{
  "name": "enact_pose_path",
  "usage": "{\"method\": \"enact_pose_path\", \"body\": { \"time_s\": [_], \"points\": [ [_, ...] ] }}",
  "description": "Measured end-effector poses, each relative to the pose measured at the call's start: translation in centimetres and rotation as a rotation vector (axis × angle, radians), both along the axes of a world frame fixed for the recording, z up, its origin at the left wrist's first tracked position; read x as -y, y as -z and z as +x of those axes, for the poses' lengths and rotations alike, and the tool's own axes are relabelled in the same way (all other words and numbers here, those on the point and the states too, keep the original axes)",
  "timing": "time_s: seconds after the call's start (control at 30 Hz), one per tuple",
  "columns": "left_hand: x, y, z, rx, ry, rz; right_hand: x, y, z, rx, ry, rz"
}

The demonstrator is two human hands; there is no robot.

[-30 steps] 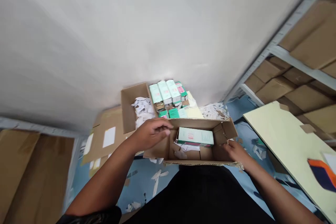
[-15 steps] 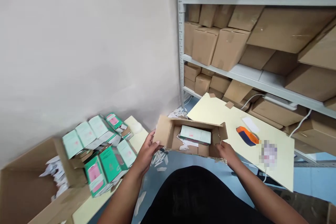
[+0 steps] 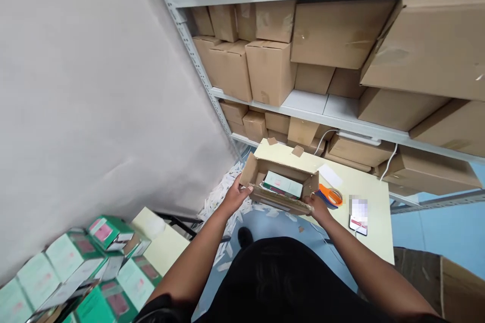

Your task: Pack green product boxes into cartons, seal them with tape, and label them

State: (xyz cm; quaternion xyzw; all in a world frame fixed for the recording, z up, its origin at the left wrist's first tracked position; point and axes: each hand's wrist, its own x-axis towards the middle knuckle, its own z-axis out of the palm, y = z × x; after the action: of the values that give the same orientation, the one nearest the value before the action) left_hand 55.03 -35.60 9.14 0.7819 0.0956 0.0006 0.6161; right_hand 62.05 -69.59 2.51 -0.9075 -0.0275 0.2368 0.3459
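Between my two hands is an open cardboard box (image 3: pixel 278 201), tilted so that I see into it. My left hand (image 3: pixel 235 197) grips its left end by the flap, thumb on the near edge. At the right end, my right hand (image 3: pixel 317 208) is closed on the near corner. Inside lies a pale green and white carton (image 3: pixel 283 183); whatever is beneath it is hidden. The box is over the near edge of a cream table (image 3: pixel 373 202). Close to my right hand on that table is an orange and blue tape roll or dispenser (image 3: pixel 330 196).
A phone (image 3: pixel 358 217) with a cable lies on the table. Behind stands a metal shelf (image 3: pixel 341 120) full of cardboard boxes. At left, green and white cartons (image 3: pixel 109 303) are piled on another table (image 3: pixel 166 247). Paper scraps (image 3: pixel 223 186) litter the floor; a large box (image 3: pixel 417 272) stands lower right.
My view has turned right. Both hands have carried the cardboard box toward the right-hand table, and its near side is tipped more into view. The tape item is now closer to my right hand.
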Motion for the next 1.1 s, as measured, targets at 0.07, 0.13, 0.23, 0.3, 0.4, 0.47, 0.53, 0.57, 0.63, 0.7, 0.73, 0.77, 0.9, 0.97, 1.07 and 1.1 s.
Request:
{"method": "enact_pose_path", "body": {
  "time_s": [0.07, 0.13, 0.23, 0.3, 0.4, 0.47, 0.53, 0.57, 0.63, 0.7, 0.73, 0.77, 0.9, 0.97, 1.07, 1.1],
  "points": [
    [-0.8, 0.5, 2.2, 0.004, 0.037, 0.015, -0.7, 1.0, 1.0, -0.030, 0.063, -0.012],
    [-1.6, 1.3, 4.3, -0.031, 0.048, 0.024, -1.5, 1.8, 2.0, -0.064, 0.124, -0.025],
    [-2.8, 2.8, 6.9, -0.094, 0.065, 0.032, -2.6, 2.6, 3.2, -0.068, 0.198, -0.035],
    [-3.4, 3.6, 8.1, -0.095, 0.107, 0.038, -3.1, 2.5, 3.7, -0.028, 0.252, -0.040],
    [-4.5, 3.8, 9.4, -0.040, 0.221, 0.034, -3.5, 1.6, 3.8, 0.070, 0.355, -0.027],
    [-5.6, 3.3, 10.1, 0.041, 0.321, 0.081, -3.8, 0.7, 3.7, 0.175, 0.430, 0.045],
    [-6.8, 2.3, 11.1, 0.146, 0.481, 0.195, -4.1, -0.1, 3.4, 0.259, 0.480, 0.121],
    [-7.3, 1.8, 11.8, 0.193, 0.575, 0.273, -4.2, -0.4, 3.3, 0.279, 0.496, 0.135],
    [-8.1, 0.7, 13.3, 0.248, 0.747, 0.435, -4.3, -0.6, 3.2, 0.283, 0.523, 0.107],
    [-8.2, -0.3, 14.9, 0.244, 0.854, 0.564, -4.2, -0.4, 3.1, 0.287, 0.564, 0.071],
    [-7.9, -0.7, 15.6, 0.226, 0.883, 0.606, -4.1, -0.1, 3.1, 0.289, 0.588, 0.070],
    [-7.5, -1.0, 16.3, 0.200, 0.893, 0.635, -4.0, 0.2, 3.1, 0.285, 0.617, 0.086],
    [-4.9, -1.6, 18.0, 0.125, 0.730, 0.720, -3.3, 1.5, 2.8, 0.229, 0.743, 0.269],
    [-3.8, -1.4, 18.4, 0.091, 0.640, 0.743, -3.1, 2.0, 2.3, 0.235, 0.719, 0.345],
    [-2.9, -0.6, 18.6, 0.064, 0.596, 0.706, -3.0, 2.1, 1.6, 0.317, 0.521, 0.381],
    [-2.8, -0.2, 18.5, 0.078, 0.585, 0.677, -3.0, 2.0, 1.4, 0.346, 0.432, 0.372]
  ]
}}
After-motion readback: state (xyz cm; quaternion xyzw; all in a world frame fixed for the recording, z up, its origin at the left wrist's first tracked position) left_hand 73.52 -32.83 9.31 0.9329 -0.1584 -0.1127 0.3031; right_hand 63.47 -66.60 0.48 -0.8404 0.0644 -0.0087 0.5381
